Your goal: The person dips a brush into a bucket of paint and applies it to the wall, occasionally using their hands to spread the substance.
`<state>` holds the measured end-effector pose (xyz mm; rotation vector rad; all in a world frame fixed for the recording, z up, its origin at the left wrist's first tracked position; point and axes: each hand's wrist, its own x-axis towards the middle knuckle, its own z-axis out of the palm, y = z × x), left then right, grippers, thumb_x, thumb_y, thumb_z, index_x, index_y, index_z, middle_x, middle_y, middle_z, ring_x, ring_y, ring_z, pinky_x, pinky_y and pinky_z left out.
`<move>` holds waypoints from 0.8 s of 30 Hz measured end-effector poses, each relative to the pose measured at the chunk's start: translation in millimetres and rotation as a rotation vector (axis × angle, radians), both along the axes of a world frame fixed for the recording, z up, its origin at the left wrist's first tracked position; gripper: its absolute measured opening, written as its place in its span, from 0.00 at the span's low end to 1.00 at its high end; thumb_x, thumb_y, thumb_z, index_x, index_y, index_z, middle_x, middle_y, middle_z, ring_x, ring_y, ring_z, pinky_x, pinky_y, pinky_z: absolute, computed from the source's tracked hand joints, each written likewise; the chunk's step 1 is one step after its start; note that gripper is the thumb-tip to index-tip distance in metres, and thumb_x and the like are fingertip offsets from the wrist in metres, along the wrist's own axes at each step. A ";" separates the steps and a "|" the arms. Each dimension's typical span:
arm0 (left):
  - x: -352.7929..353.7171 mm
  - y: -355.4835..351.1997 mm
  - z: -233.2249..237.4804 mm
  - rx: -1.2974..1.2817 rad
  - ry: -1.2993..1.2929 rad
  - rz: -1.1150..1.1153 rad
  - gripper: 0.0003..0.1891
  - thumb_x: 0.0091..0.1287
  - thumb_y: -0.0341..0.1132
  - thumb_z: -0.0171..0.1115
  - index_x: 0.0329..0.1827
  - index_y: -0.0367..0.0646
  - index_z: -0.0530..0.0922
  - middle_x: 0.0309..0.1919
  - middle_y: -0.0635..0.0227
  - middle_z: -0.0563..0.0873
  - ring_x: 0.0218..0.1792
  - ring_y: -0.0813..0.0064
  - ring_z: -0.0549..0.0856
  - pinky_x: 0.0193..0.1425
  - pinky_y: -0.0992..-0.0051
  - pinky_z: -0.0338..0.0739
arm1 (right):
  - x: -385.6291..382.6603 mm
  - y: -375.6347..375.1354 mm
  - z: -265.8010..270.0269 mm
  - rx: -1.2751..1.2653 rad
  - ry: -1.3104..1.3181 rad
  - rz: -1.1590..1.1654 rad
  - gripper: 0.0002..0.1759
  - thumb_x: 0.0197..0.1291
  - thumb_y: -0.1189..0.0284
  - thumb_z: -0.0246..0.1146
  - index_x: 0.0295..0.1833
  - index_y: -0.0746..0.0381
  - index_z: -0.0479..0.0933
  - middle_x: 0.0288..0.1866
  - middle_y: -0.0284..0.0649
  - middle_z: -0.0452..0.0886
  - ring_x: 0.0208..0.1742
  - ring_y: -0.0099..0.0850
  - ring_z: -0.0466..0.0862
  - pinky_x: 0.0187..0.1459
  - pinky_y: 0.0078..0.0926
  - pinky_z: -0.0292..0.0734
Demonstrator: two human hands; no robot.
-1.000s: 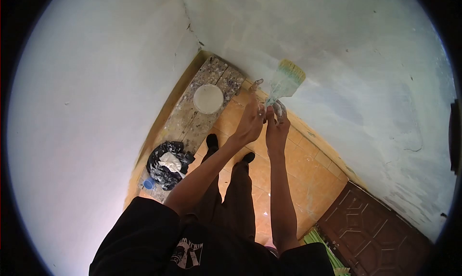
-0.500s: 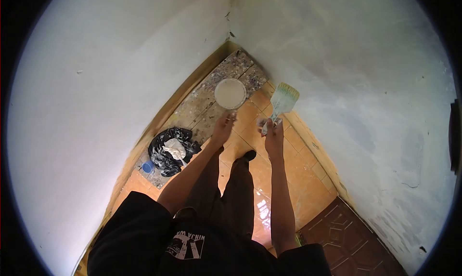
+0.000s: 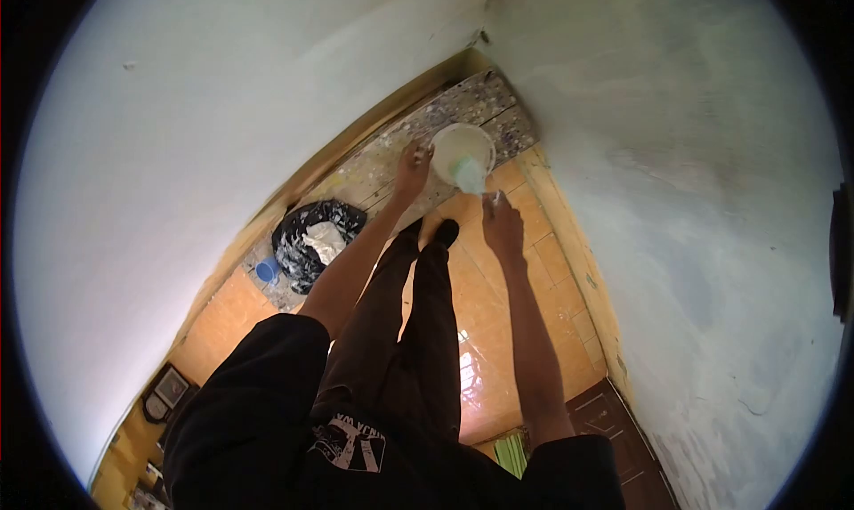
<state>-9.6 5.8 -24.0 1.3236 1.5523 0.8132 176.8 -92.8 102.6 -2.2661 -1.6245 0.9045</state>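
A wide paintbrush (image 3: 468,175) with pale green paint on it is in my right hand (image 3: 503,227), whose fingers close round the handle. Its bristle end dips inside the round bucket (image 3: 440,142), which holds a whitish liquid. Left of that bucket, my left hand (image 3: 413,169) reaches out with its fingers partly bent and apart, fingertips right at the rim. Nothing shows in the left palm.
The bucket stands on a paint-spattered board (image 3: 391,165) along the left wall. A black plastic bag (image 3: 301,236) with white material (image 3: 324,241) inside lies nearer, beside a blue cup (image 3: 268,270). Whitish walls meet ahead. A brown panelled door (image 3: 614,430) is at lower right.
My right hand has lowered the paintbrush from beside the right wall into the bucket. My left hand has moved forward to the bucket's left rim. The view has shifted, and my feet are nearer the board.
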 end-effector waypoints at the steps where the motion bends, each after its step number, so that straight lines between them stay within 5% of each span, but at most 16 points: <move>1: 0.2 2.6 -0.3 -0.042 0.004 -0.015 0.20 0.73 0.41 0.57 0.62 0.37 0.74 0.52 0.52 0.79 0.45 0.61 0.82 0.49 0.65 0.78 | -0.1 5.2 -2.4 -0.049 -0.014 -0.004 0.25 0.71 0.55 0.52 0.54 0.67 0.76 0.39 0.59 0.83 0.44 0.55 0.84 0.45 0.50 0.78; 5: 9.3 10.6 1.8 -0.160 -0.044 0.000 0.19 0.75 0.41 0.55 0.60 0.36 0.74 0.52 0.53 0.79 0.48 0.62 0.81 0.52 0.65 0.77 | 8.1 37.5 -12.3 -0.168 -0.146 0.041 0.24 0.71 0.55 0.53 0.51 0.67 0.78 0.40 0.57 0.84 0.44 0.54 0.84 0.46 0.49 0.79; 13: 38.5 25.4 -12.2 0.063 -0.008 0.148 0.18 0.77 0.42 0.48 0.48 0.35 0.79 0.40 0.53 0.80 0.42 0.58 0.80 0.47 0.64 0.75 | 3.8 88.3 -50.0 -0.179 -0.237 0.248 0.20 0.66 0.57 0.59 0.40 0.67 0.80 0.38 0.54 0.84 0.44 0.51 0.85 0.46 0.47 0.80; 24: 52.4 27.8 -16.7 0.114 0.032 0.295 0.16 0.75 0.39 0.50 0.40 0.33 0.79 0.36 0.50 0.80 0.40 0.50 0.79 0.43 0.59 0.71 | -9.6 118.8 -94.9 -0.219 -0.281 0.308 0.18 0.61 0.67 0.64 0.52 0.64 0.76 0.44 0.55 0.84 0.48 0.51 0.85 0.48 0.46 0.81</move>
